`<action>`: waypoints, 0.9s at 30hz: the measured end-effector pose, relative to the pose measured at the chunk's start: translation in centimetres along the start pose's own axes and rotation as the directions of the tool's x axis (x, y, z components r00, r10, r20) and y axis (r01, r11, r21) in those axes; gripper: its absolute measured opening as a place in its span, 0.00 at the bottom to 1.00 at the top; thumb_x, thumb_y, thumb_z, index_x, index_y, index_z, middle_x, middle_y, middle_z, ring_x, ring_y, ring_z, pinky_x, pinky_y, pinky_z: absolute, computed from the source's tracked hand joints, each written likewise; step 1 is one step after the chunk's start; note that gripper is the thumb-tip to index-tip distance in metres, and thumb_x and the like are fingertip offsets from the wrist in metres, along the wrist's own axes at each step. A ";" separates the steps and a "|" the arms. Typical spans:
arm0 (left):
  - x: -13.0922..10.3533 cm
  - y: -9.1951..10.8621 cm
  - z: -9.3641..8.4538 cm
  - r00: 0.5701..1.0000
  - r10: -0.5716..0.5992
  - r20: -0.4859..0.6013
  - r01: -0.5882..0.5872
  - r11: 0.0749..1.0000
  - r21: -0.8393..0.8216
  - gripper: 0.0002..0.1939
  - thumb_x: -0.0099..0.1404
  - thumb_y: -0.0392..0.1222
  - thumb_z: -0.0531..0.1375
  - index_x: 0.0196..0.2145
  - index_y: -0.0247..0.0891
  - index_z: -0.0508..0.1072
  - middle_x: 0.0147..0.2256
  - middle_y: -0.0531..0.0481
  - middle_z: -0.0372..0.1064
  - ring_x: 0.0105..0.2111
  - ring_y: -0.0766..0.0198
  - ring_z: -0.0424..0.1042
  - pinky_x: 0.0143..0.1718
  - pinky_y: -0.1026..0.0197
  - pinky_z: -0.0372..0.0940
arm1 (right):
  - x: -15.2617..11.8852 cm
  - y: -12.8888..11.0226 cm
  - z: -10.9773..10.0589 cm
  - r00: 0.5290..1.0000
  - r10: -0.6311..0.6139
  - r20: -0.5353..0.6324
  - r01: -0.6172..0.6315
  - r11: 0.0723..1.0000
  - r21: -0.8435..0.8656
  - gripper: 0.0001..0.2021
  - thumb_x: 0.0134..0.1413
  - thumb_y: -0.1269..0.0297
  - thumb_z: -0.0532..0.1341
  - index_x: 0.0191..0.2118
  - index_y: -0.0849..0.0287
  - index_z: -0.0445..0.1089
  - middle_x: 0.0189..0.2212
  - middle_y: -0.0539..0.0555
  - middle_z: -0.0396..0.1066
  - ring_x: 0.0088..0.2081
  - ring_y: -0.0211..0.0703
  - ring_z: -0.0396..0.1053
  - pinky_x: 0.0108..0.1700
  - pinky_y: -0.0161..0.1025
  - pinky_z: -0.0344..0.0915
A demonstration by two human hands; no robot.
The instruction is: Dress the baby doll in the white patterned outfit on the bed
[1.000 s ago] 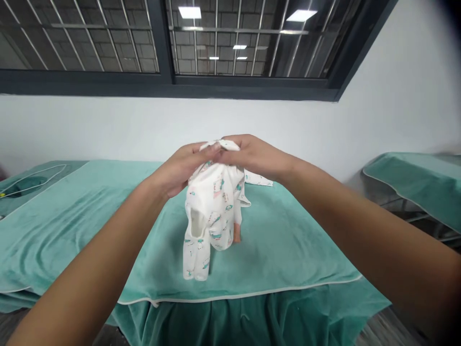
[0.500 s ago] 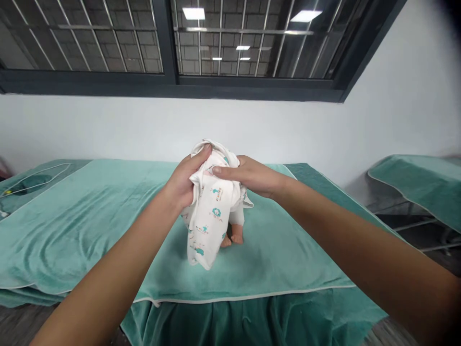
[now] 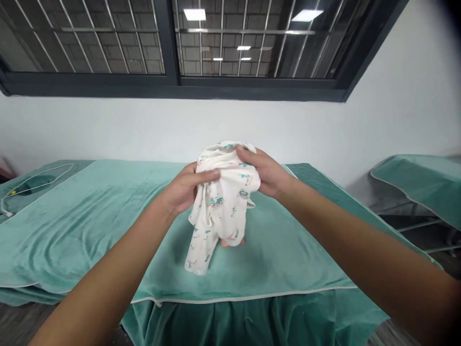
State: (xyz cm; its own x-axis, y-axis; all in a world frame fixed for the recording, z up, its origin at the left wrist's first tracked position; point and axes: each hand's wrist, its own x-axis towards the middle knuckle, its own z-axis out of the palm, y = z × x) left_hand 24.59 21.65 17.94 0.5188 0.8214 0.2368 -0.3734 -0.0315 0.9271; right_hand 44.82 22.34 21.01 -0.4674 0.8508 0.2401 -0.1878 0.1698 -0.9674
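Note:
A white baby garment (image 3: 230, 192) with teal and orange animal prints hangs bunched between my two hands above the bed. My left hand (image 3: 187, 186) grips its left side, thumb lying across the front of the cloth. On the upper right, my right hand (image 3: 264, 169) pinches the cloth near its top edge, thumb in front. One sleeve-like part dangles at the lower left. Behind the garment, small feet of a doll (image 3: 232, 242) peek out just below the hem; the rest of the doll is hidden.
A teal plush cover (image 3: 108, 216) with white piping lies over the bed. At the far left is a looped white cable (image 3: 36, 178). Another teal-covered bed (image 3: 421, 178) stands at the right. Behind are a white wall and a dark-framed, barred window (image 3: 252, 89).
The garment has been turned and spread wider between my hands. My right hand has shifted up and right along it, my left thumb lower. The doll's legs are now mostly covered from view.

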 end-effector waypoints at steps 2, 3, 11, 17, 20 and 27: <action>0.2 -0.1 0.4 0.996 0.071 -0.049 -0.073 0.997 -0.031 0.20 0.58 0.45 0.70 0.45 0.32 0.78 0.38 0.42 0.79 0.38 0.52 0.79 0.40 0.57 0.71 | -0.5 0.2 -0.3 0.991 0.105 0.088 -0.093 0.987 -0.133 0.23 0.51 0.47 0.70 0.45 0.61 0.76 0.34 0.55 0.78 0.38 0.46 0.76 0.40 0.39 0.72; 0.3 -0.2 0.6 0.995 0.083 -0.058 -0.085 0.996 -0.035 0.19 0.58 0.45 0.70 0.44 0.32 0.78 0.37 0.42 0.79 0.37 0.52 0.79 0.40 0.57 0.71 | -0.7 0.3 -0.4 0.977 0.168 0.132 -0.139 0.969 -0.207 0.22 0.49 0.49 0.71 0.43 0.62 0.76 0.34 0.55 0.78 0.37 0.45 0.75 0.39 0.38 0.71; 0.1 -0.4 0.7 0.998 -0.058 -0.040 0.058 0.998 -0.003 0.24 0.59 0.53 0.69 0.46 0.32 0.77 0.38 0.41 0.79 0.37 0.52 0.79 0.38 0.57 0.71 | 0.1 0.9 0.5 1.000 -0.007 -0.020 0.007 1.000 0.009 0.22 0.52 0.47 0.69 0.46 0.58 0.75 0.38 0.55 0.78 0.44 0.49 0.76 0.47 0.44 0.73; 0.1 -0.9 0.0 0.995 -0.094 -0.036 0.095 0.995 0.024 0.24 0.52 0.44 0.74 0.44 0.31 0.77 0.40 0.40 0.79 0.37 0.51 0.79 0.40 0.55 0.72 | 0.2 1.4 0.2 0.991 0.037 -0.128 -0.026 0.996 0.086 0.26 0.54 0.42 0.65 0.51 0.56 0.72 0.40 0.57 0.79 0.47 0.53 0.76 0.49 0.47 0.73; 0.5 -0.9 0.9 0.974 0.101 -0.203 -0.121 0.988 -0.091 0.25 0.53 0.47 0.73 0.46 0.34 0.75 0.39 0.43 0.79 0.40 0.51 0.79 0.44 0.54 0.72 | -0.3 2.3 0.0 0.994 0.046 -0.102 -0.041 0.998 0.050 0.26 0.54 0.44 0.66 0.51 0.57 0.73 0.42 0.58 0.78 0.48 0.51 0.75 0.49 0.44 0.73; 0.6 -0.2 2.4 0.971 0.046 -0.236 -0.067 0.994 -0.083 0.24 0.58 0.52 0.69 0.48 0.37 0.74 0.36 0.46 0.78 0.39 0.52 0.79 0.42 0.55 0.73 | -1.0 2.8 0.0 0.943 0.204 0.262 -0.196 0.979 -0.054 0.22 0.54 0.51 0.69 0.49 0.61 0.74 0.40 0.58 0.79 0.44 0.49 0.76 0.47 0.43 0.74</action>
State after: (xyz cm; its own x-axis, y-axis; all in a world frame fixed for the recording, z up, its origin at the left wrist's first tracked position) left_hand 26.81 20.74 18.60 0.3050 0.9303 0.2036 -0.4698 -0.0390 0.8819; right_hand 44.74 21.96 18.03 -0.7053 0.7071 0.0506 -0.0457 0.0258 -0.9986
